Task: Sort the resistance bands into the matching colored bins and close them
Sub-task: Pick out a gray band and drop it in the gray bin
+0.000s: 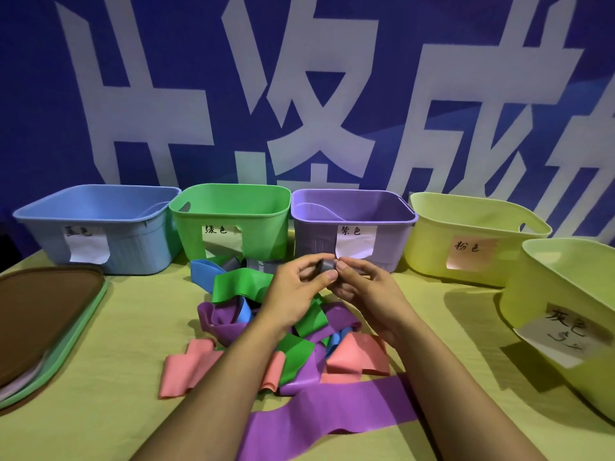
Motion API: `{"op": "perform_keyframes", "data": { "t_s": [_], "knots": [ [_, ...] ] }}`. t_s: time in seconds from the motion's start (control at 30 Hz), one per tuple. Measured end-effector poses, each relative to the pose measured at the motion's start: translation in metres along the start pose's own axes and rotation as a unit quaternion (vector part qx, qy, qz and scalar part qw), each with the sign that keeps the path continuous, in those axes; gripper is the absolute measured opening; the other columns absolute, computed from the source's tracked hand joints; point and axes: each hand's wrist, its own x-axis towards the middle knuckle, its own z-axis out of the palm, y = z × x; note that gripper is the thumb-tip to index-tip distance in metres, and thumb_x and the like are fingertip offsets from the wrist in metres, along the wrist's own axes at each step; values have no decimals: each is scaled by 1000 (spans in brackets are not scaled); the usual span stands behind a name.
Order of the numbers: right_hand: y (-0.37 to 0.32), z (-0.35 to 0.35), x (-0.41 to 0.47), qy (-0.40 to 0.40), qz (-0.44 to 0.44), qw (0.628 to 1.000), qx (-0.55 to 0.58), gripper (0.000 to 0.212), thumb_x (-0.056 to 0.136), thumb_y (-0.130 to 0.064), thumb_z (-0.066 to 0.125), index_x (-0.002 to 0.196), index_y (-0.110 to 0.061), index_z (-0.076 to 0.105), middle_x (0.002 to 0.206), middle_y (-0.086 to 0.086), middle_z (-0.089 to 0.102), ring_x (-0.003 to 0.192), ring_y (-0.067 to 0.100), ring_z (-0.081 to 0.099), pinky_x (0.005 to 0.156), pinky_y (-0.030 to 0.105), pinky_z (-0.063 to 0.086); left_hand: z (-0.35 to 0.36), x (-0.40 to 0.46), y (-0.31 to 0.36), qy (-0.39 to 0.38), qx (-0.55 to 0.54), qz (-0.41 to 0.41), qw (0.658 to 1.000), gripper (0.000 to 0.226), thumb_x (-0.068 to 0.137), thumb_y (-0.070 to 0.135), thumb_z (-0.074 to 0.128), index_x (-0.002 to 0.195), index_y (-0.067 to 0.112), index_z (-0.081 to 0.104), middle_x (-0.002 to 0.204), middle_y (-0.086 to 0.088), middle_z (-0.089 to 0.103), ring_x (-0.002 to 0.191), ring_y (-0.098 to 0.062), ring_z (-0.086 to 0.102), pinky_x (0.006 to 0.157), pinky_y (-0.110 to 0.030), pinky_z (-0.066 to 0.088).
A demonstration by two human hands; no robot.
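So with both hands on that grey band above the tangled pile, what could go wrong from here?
The rolled grey rubber band, pinched by the left hand and right hand, could end up in the wrong tub: the pale yellow-green plastic bin with the pink label and the one with the grey label look alike. It could also spring loose into the tangled pile of coloured bands.

I see a row of bins point(229, 221) at the far side of the table point(100, 410), and one more bin point(565, 314) nearer on the right. A pile of bands point(266, 331) lies in the middle, in front of the row. My hands point(332, 287) are just above the pile. A stack of lids point(43, 324) lies on the left.
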Motion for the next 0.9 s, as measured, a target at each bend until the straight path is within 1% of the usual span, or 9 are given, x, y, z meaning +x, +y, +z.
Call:
{"op": "perform_keyframes", "data": {
  "t_s": [0.13,0.23,0.33,0.47,0.53,0.63,0.7,0.77,0.9],
  "knots": [
    [-1,-3,-1,-14,15,1000,10,28,77,-16,78,101,0,78,106,23,71,102,32,64,90,29,59,-1,2,1,-2,-23,-13,1000,42,92,-6,66,132,7,63,121,-7,74,109,-9,70,91,-19,53],
    [0,-2,-2,-32,21,999,11,25,78,-13,78,99,1,79,100,25,52,96,31,51,85,27,59,-3,2,1,0,-51,-21,998,46,93,-9,64,136,4,60,125,-8,73,114,-13,68,92,-19,53],
    [-3,-1,-2,-14,18,999,24,29,76,-8,77,102,5,75,101,27,65,91,29,68,84,27,61,-3,3,1,-6,-75,-27,997,48,92,-7,65,138,6,59,126,-5,73,118,-16,67,97,-22,53],
    [-5,2,-4,2,11,999,39,42,74,-9,76,110,11,69,103,23,72,85,24,74,77,23,61,0,4,1,-7,-121,-33,992,56,82,8,73,136,10,59,126,-6,73,123,-23,65,108,-33,48],
    [-4,5,-5,-1,14,998,54,38,75,-12,76,107,8,71,106,24,70,93,26,72,81,23,61,3,4,3,14,-148,-42,988,54,80,9,75,133,8,61,124,-10,73,121,-24,66,109,-36,48],
    [-3,11,-7,-10,18,996,87,28,73,-16,78,95,1,77,106,25,63,99,29,60,81,23,61,5,2,5,46,-177,-54,982,48,71,18,81,116,7,69,116,-16,75,108,-23,70,100,-32,55],
    [-2,14,-7,-11,30,994,107,21,73,-14,76,90,-2,79,99,19,70,87,21,69,75,20,60,5,1,4,56,-174,-48,982,42,69,22,82,107,7,73,109,-16,77,102,-21,71,91,-26,58],
    [-3,14,-8,-20,41,992,117,21,76,-12,73,93,-2,80,102,16,74,87,18,72,78,21,61,4,2,2,60,-155,-39,985,38,70,23,81,104,8,75,107,-16,77,102,-23,71,93,-30,57],
    [-8,10,-8,-26,54,993,106,28,75,-12,76,98,3,78,110,24,69,100,26,66,92,28,59,0,3,2,43,-112,-35,992,37,74,27,78,106,8,75,109,-16,77,106,-26,70,103,-38,53]
  ]
}}
